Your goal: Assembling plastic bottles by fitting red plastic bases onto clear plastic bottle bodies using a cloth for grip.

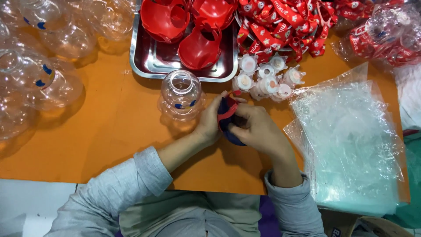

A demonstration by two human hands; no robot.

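My left hand [210,123] and my right hand [258,129] meet over the orange table [109,131] and together hold a dark blue rounded piece with a red strap [227,115]. Just left of my left hand stands a clear plastic bottle [180,94], upright, with an open mouth and small blue marks. Behind my hands lies a cluster of white caps [265,79].
A steel tray [184,70] with red plastic shells sits at the back. Red printed straps [280,24] are heaped to its right. Several clear bottles [39,66] crowd the left side. A stack of clear plastic bags [351,145] lies on the right.
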